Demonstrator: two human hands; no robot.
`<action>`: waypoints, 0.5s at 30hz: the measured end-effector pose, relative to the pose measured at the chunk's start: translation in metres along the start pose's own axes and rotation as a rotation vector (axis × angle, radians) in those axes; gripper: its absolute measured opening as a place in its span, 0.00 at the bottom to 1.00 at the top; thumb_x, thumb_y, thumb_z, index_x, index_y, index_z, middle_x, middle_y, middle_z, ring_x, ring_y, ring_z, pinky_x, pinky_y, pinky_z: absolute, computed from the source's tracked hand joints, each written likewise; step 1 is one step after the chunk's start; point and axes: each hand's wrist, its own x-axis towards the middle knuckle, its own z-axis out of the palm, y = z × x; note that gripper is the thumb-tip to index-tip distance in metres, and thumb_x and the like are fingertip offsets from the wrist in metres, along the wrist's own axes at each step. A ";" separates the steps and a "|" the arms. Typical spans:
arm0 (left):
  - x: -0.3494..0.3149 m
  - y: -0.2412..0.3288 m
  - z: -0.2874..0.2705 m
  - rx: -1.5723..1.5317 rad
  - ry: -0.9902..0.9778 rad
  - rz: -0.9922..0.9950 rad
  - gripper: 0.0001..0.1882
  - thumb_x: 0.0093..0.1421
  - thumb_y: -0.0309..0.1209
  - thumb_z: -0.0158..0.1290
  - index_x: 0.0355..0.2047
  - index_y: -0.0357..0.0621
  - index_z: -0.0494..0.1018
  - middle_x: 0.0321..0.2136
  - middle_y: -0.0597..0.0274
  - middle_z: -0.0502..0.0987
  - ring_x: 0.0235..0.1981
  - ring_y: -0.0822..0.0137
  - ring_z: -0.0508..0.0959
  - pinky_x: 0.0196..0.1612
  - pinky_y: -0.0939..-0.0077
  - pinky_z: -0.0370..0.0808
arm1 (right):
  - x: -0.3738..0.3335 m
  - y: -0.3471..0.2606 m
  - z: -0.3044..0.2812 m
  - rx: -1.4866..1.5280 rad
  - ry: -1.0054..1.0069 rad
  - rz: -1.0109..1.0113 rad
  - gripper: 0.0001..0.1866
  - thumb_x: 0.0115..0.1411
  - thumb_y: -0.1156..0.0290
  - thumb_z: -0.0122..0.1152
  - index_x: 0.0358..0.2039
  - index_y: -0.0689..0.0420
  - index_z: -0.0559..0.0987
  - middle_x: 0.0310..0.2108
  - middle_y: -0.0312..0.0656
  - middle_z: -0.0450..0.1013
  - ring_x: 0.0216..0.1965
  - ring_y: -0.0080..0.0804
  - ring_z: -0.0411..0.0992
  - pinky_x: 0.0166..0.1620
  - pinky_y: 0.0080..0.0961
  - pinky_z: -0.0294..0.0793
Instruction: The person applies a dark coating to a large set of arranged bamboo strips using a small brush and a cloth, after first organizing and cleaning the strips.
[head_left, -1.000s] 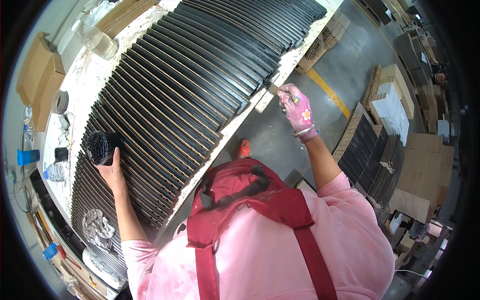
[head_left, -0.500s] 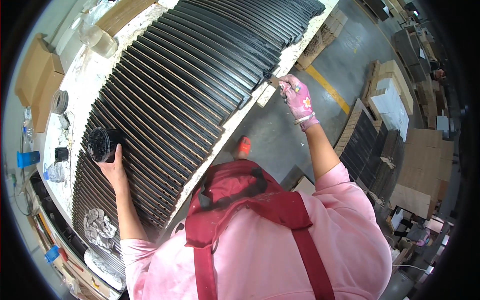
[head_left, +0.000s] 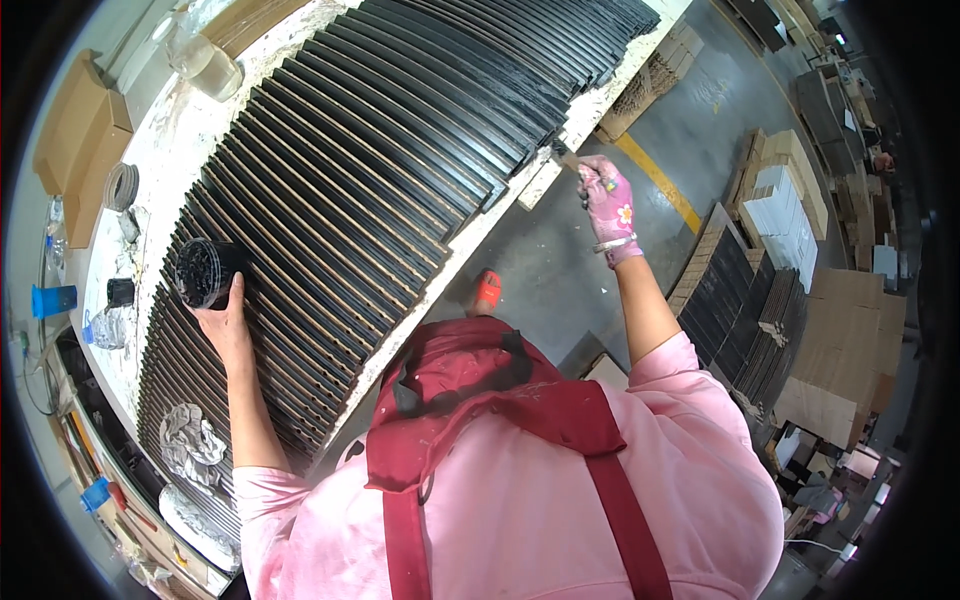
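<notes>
My bare left hand (head_left: pixel 226 316) grips a clear round jar (head_left: pixel 207 273) of black paint, held over the slats at the left. In a pink flowered glove, my right hand (head_left: pixel 606 200) is closed around a paintbrush (head_left: pixel 566 155) with dark bristles. The brush tip is at the slat ends along the table's right edge; whether it touches them I cannot tell. Long black slats (head_left: pixel 350 165) lie side by side in a wide fan across the white table. Pale brown lines show between many of them, and small dark holes dot their near ends.
A crumpled grey cloth (head_left: pixel 190 440) lies on the slats at lower left. Behind them are a clear plastic jug (head_left: pixel 208 68), a roll of tape (head_left: pixel 122 187) and a blue container (head_left: pixel 54 300). Stacks of boards (head_left: pixel 725 300) and cardboard (head_left: pixel 835 340) stand on the floor to the right.
My right hand and the brush have shifted slightly right and down, a little away from the slat ends. My left hand and the jar have risen slightly in view.
</notes>
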 end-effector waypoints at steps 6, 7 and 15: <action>0.002 -0.007 -0.001 0.040 -0.021 -0.004 0.49 0.50 0.50 0.62 0.59 0.27 0.52 0.53 0.38 0.65 0.54 0.51 0.67 0.59 0.63 0.59 | -0.012 -0.018 0.012 0.125 -0.132 -0.029 0.11 0.57 0.78 0.46 0.40 0.63 0.74 0.29 0.33 0.71 0.26 0.17 0.66 0.31 0.14 0.66; 0.002 -0.007 -0.001 0.042 -0.014 -0.021 0.50 0.50 0.50 0.62 0.59 0.27 0.51 0.53 0.38 0.64 0.55 0.50 0.66 0.60 0.64 0.59 | -0.013 -0.022 0.016 0.063 -0.146 -0.071 0.11 0.58 0.77 0.47 0.40 0.63 0.74 0.28 0.34 0.71 0.26 0.18 0.66 0.31 0.15 0.67; 0.003 -0.004 0.000 0.014 -0.011 -0.007 0.51 0.48 0.50 0.63 0.59 0.27 0.51 0.54 0.36 0.64 0.56 0.49 0.66 0.60 0.63 0.59 | -0.014 -0.003 0.020 0.050 -0.077 -0.078 0.09 0.62 0.70 0.51 0.39 0.59 0.75 0.24 0.29 0.67 0.24 0.13 0.64 0.27 0.12 0.63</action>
